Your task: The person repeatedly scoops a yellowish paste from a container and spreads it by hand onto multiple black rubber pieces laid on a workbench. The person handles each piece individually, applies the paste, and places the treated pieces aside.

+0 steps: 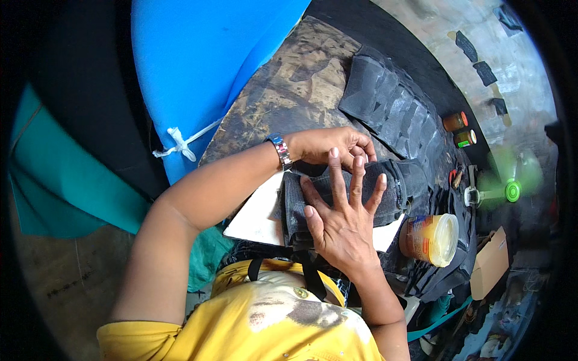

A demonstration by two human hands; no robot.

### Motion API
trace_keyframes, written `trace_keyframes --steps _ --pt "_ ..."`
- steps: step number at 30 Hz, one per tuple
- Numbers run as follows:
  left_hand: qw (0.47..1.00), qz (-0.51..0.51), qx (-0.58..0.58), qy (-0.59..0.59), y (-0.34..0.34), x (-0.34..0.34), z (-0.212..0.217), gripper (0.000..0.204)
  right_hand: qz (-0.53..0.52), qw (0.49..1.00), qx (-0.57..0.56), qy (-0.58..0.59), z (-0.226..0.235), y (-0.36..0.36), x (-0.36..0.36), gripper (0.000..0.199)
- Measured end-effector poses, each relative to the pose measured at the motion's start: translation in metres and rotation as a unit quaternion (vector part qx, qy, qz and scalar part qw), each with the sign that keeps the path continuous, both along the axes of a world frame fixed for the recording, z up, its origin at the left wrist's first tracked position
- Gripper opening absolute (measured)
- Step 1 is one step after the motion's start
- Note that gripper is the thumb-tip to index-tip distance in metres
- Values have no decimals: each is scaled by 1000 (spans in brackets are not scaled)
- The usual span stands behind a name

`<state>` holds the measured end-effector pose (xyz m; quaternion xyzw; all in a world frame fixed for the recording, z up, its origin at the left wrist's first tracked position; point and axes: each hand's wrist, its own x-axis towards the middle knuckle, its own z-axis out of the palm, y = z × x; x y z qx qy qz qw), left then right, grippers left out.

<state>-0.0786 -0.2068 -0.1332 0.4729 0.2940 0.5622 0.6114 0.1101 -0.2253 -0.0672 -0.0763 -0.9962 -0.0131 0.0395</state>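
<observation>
The dark denim piece lies on a white board just left of the yellow-lidded jar, long axis running left to right toward it, the right hand pressing it flat with fingers spread while the left hand pinches its far edge.

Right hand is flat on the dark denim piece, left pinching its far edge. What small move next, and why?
Probably slide the right hand outward to smooth the denim piece. It lies on a white board, the palm already presses it flat, and the left hand pins the far edge, so it should not shift.
</observation>
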Motion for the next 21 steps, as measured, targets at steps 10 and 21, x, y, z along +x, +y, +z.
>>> trace_keyframes --steps 10,21 --pt "997 2 -62 48 -2 0 4 39 92 989 -117 -16 13 -5 37 33" --pt "999 14 -39 3 0 2 2 39 -29 955 -29 293 -45 54 107 50"
